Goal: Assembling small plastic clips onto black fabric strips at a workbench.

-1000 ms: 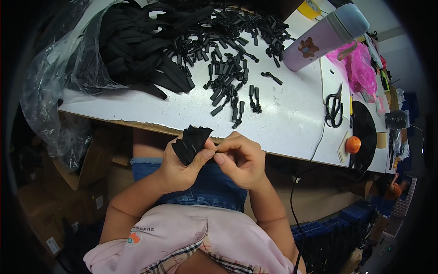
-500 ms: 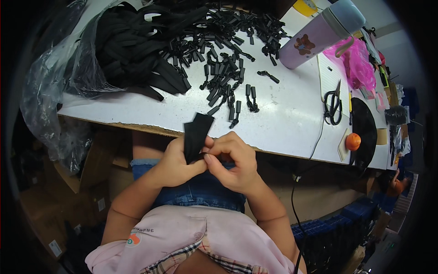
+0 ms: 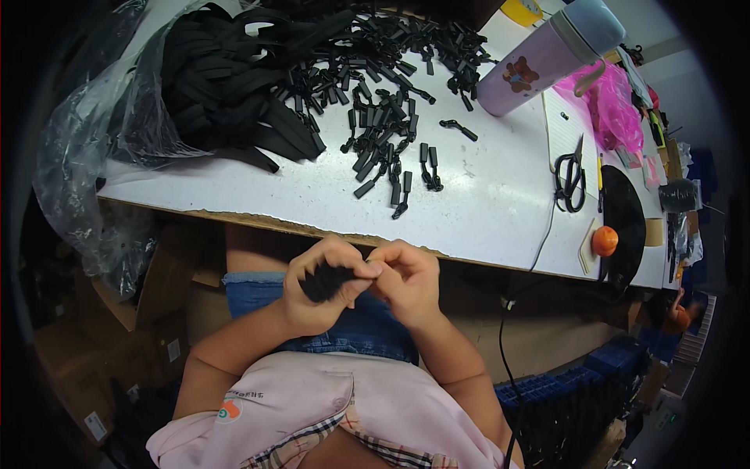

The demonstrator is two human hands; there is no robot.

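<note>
- Gripping a dark, layered black fabric bundle [image 3: 322,283], we have the left hand [image 3: 311,314] curled round it, just off the near edge of the table [image 3: 484,211] and above our lap.
- We bring the right hand [image 3: 412,283] in from the other side, its fingers bent and closed in a pinch against the left fingertips; we cannot tell what lies between them, as it is too small and partly hidden.
- Before us on the table, near its middle, we see a scatter of small black pulls [image 3: 380,133], thickening toward the back; one lies apart from the rest.
- To their left we have a heap of black straps [image 3: 226,70], partly inside a clear plastic bag [image 3: 70,172] that hangs over the table's edge.
- To their right we see a lilac bottle [image 3: 527,74] with a bear picture and blue lid.
- Farther right lie black-handled scissors [image 3: 573,184], near a curved black piece [image 3: 625,227] and an orange round object [image 3: 605,241].
- Behind the scissors we see a crumpled pink plastic bag [image 3: 613,102].
</note>
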